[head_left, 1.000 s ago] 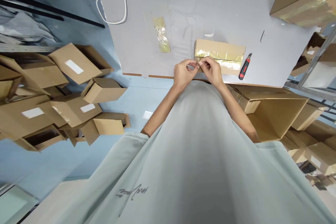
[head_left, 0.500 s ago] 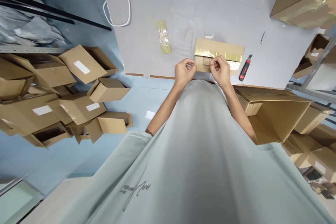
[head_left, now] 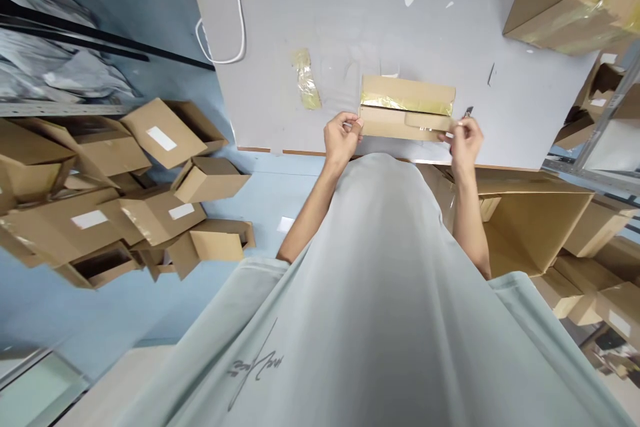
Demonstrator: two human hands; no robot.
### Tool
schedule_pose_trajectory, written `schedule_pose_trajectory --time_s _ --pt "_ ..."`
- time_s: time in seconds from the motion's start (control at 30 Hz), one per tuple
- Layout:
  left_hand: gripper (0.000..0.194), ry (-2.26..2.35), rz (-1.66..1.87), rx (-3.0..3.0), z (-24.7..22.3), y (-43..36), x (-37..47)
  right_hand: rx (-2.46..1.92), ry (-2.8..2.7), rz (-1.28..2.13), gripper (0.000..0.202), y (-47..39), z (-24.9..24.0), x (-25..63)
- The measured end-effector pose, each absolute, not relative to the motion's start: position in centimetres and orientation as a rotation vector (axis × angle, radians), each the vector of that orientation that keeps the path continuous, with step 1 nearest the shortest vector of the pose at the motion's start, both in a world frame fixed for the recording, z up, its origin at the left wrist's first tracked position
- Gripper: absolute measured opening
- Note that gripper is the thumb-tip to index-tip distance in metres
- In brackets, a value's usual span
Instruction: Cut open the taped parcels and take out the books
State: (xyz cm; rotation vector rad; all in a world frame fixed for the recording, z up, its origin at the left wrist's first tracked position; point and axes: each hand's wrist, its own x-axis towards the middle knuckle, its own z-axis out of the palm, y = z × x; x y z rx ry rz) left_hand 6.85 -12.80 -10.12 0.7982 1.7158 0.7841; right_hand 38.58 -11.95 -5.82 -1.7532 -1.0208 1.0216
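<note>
**Steady on one side, slow on the other**

In the head view, the left hand [head_left: 341, 137] has its thumb and fingertips brought together at the near left corner of a small, long box of brown cardboard [head_left: 380, 125]. It touches there, but whether it pinches the edge or only presses it, I cannot tell. The box lies flat on the grey table [head_left: 350, 13], between the two hands.

The right hand [head_left: 466, 143] is at the opposite end, its thumb and finger closed, as it seems, on a narrow tan strip [head_left: 425, 121] (the fingers are a little blurred). This strip extends from the right grip toward the left, over the near half of the lid. Just beyond it, a shiny band of yellowish clear tape [head_left: 405, 104] lies along the lid.

I judge the step as drawing the strip off the cardboard. To do it well, the left grip should stay firm so that the box does not turn, while the right pulls low, slowly and along the length; a sudden pull could tear the strip or the paper surface. Care is also needed with the red and black cutter [head_left: 469, 111], whose blade shows just behind the right fingers.
</note>
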Motion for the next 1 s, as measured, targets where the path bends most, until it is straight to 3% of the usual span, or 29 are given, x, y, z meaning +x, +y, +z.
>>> schedule_pose_trajectory --time_s 0.3,0.4,0.5,0.6,0.7,0.73,0.87,1.0 --pt "0.006 1.803 0.754 0.769 -8.6 -12.5 7.5 -2.097 -0.52 0.562 0.037 -13.3 -4.4 56.4" --pt "0.005 1.843 0.753 0.758 -8.3 -12.6 7.1 -2.032 -0.476 0.404 0.046 -13.8 -2.7 61.6" --pt "0.015 1.831 0.682 0.815 -7.5 -12.8 6.7 -1.807 -0.723 0.392 0.041 -14.1 -1.0 63.7" --pt "0.035 1.895 0.672 0.985 -5.5 -12.6 6.8 -1.617 -0.924 0.467 0.025 -12.9 0.2 59.5" --pt "0.027 1.911 0.779 1.124 -2.5 -11.7 7.9 -1.619 -0.938 0.48 0.018 -11.0 1.9 50.8" --pt "0.026 1.832 0.792 1.095 -1.4 -11.3 8.5 -1.595 -0.971 0.566 0.02 -10.5 2.7 47.7" --pt "0.061 1.373 0.773 0.708 2.2 -9.6 11.0 -1.428 -0.978 1.035 0.031 -10.2 6.0 37.7" --pt "0.047 1.359 1.058 0.468 3.0 -8.8 9.9 -1.421 -0.996 1.409 0.044 -11.1 6.1 32.0"
